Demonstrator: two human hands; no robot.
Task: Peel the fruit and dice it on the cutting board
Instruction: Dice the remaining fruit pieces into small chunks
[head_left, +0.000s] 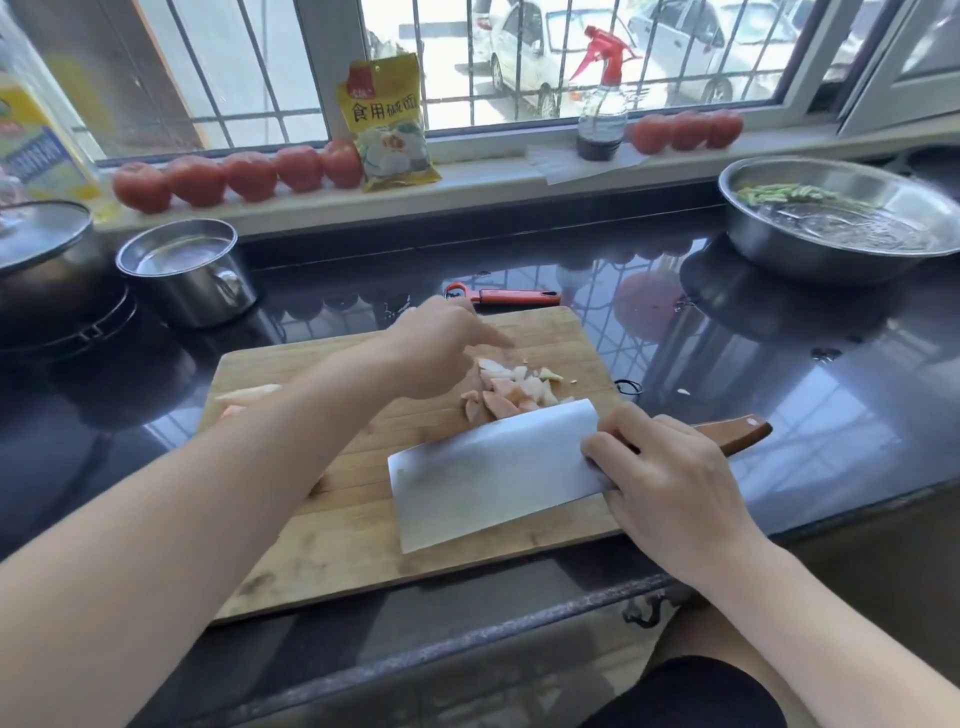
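There is one view only — a wide-angle camera on the person's head, looking forward and down. It is close above the cutting board, which fills the middle on the dark table. Both forearms enter from the bottom edge. At the top it faces the window — the lens bends straight lines near the borders.

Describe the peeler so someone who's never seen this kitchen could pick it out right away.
Start at the wooden cutting board on the dark counter. Just past its far edge, toward the window, lies the peeler, flat on the counter. It is the only slim orange-red tool there, unlike the steel cleaver with its brown handle.
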